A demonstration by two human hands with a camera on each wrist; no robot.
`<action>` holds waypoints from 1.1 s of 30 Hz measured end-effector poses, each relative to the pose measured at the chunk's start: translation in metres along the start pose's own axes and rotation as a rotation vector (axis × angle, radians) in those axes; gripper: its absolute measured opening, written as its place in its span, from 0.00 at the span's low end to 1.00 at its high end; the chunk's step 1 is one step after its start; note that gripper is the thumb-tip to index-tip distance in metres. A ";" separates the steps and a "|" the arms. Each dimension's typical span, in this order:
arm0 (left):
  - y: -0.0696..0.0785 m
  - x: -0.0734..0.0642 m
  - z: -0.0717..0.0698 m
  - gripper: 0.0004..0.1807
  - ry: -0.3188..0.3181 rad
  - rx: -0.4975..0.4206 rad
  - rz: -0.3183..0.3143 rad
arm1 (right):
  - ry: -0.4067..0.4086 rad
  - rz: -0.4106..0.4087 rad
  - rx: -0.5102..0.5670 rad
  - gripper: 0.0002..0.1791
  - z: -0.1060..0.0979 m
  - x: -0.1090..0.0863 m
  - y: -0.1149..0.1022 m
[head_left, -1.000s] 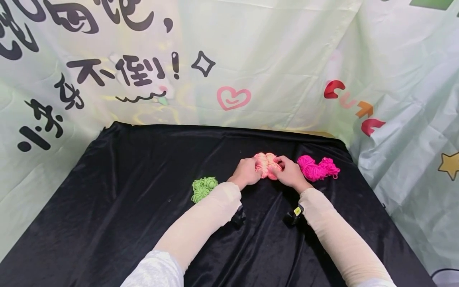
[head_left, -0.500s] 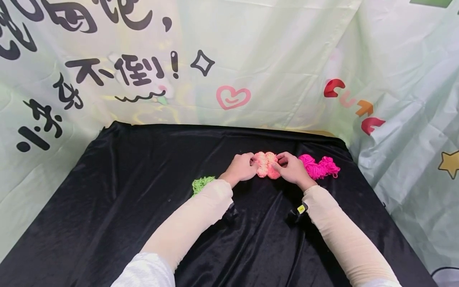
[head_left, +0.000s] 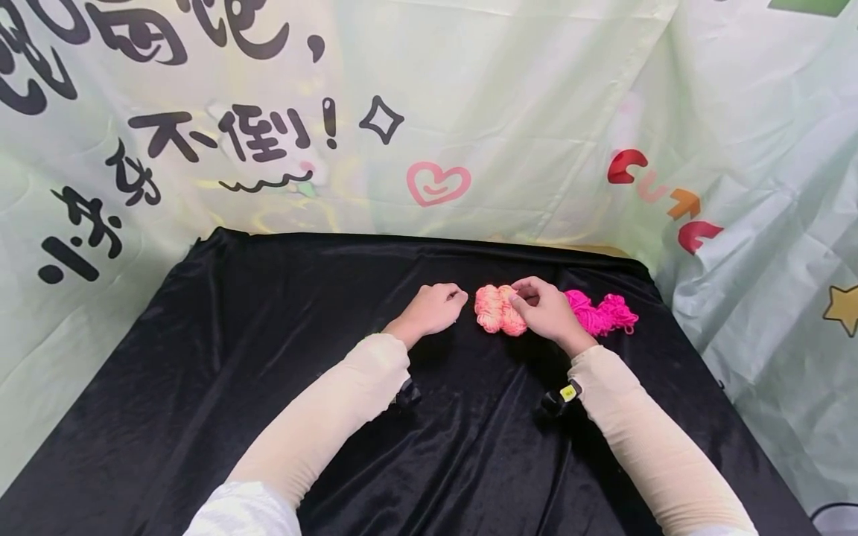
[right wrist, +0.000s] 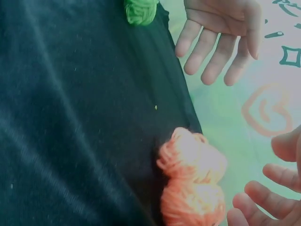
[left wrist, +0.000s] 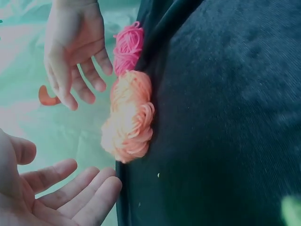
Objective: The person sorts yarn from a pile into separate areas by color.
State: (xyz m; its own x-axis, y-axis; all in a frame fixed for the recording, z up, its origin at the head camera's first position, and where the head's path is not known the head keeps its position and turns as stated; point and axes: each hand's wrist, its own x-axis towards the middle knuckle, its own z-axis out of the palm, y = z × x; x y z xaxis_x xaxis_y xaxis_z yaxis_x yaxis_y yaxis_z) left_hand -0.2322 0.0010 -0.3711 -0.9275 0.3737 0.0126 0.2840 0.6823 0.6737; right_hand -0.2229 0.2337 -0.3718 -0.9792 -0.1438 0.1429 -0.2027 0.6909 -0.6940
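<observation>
A bundle of peach-orange yarn [head_left: 494, 310] with a pinched-in middle lies on the black cloth between my hands. To its left, apart from it, is my left hand [head_left: 430, 308], its fingers loosely bent around nothing. My right hand [head_left: 544, 307] hovers at the bundle's right side, overlapping its edge in the head view. In the left wrist view, the fingers of the right hand [left wrist: 77, 47] are spread and hold nothing. A magenta yarn bundle [head_left: 605, 316] lies just right of the right hand, partly covered by it.
Green yarn [right wrist: 141, 12] lies on the cloth at left; my left forearm hides it in the head view. The black cloth [head_left: 281, 313] covers the table up to its back edge. A printed pale green curtain [head_left: 536, 112] hangs behind and at both sides.
My left hand has let go of the orange yarn and drawn away to the left. The right hand has loosened and shifted slightly right. The left forearm now covers the green yarn.
</observation>
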 end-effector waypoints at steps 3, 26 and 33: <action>-0.002 -0.004 -0.005 0.21 0.004 0.006 0.016 | -0.002 -0.012 0.033 0.16 0.000 -0.002 -0.007; -0.035 -0.054 -0.030 0.19 0.006 -0.085 0.012 | -0.146 -0.045 0.425 0.13 0.034 -0.008 -0.021; -0.057 -0.072 -0.036 0.17 0.097 0.007 0.117 | -0.198 -0.070 0.362 0.14 0.052 -0.005 -0.027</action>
State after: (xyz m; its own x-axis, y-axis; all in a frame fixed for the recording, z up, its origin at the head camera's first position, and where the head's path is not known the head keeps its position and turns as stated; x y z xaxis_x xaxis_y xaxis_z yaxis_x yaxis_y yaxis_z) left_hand -0.1905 -0.0877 -0.3837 -0.9072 0.3881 0.1622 0.3924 0.6422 0.6584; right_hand -0.2122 0.1789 -0.3908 -0.9367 -0.3398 0.0847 -0.2209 0.3857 -0.8958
